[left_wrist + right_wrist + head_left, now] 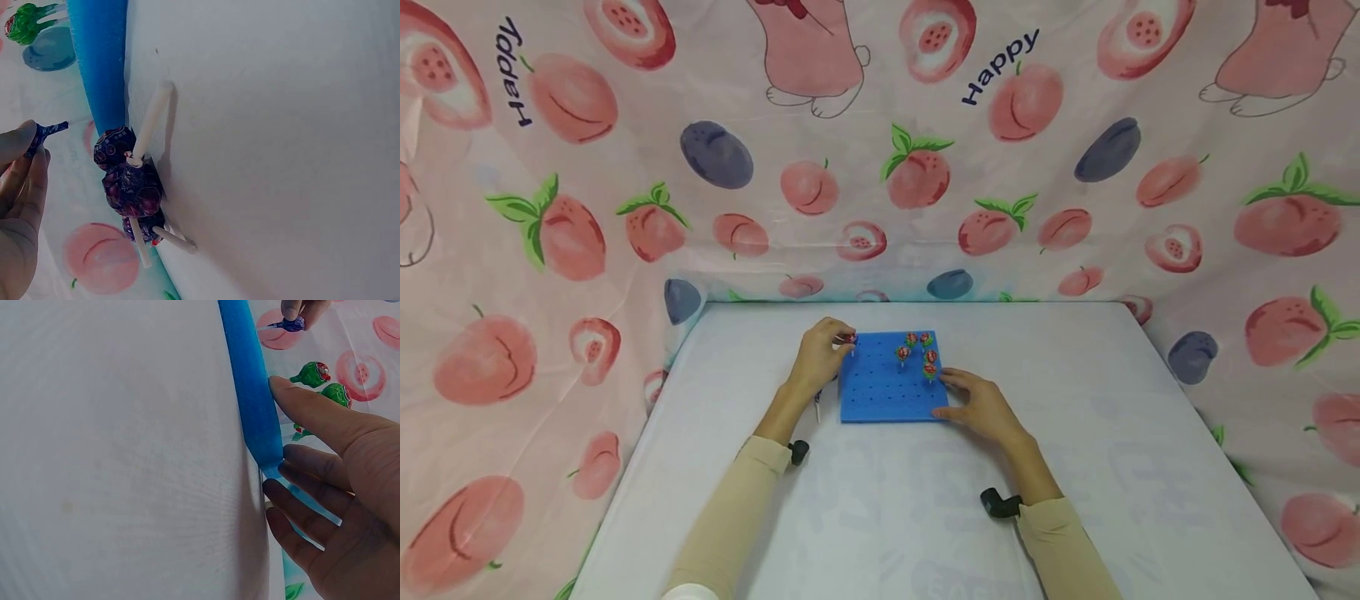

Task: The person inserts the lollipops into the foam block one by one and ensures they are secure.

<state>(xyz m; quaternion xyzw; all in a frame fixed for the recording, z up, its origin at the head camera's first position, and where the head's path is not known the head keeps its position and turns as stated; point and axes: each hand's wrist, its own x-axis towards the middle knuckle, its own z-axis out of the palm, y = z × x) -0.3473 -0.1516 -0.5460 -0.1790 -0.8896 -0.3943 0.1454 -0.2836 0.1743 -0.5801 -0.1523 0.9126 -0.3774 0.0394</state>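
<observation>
My left hand (822, 354) pinches a purple-wrapped lollipop (847, 338) between thumb and fingers, over the far left corner of the blue pegboard (883, 408). Its stick points down toward the holes; in the right wrist view the purple wrapper (292, 324) shows between the fingertips. At the board's right edge rests my right hand (988, 408), thumb near the front corner and fingers spread along the side. Several lollipops in green and red wrappers (902, 354) stand upright in the board's right half.
Several purple-wrapped lollipops (131, 190) lie bunched on the white table (1112, 467) beside the board's left edge, partly hidden by my left arm in the head view. A fruit-printed cloth (850, 133) hangs behind and around the table.
</observation>
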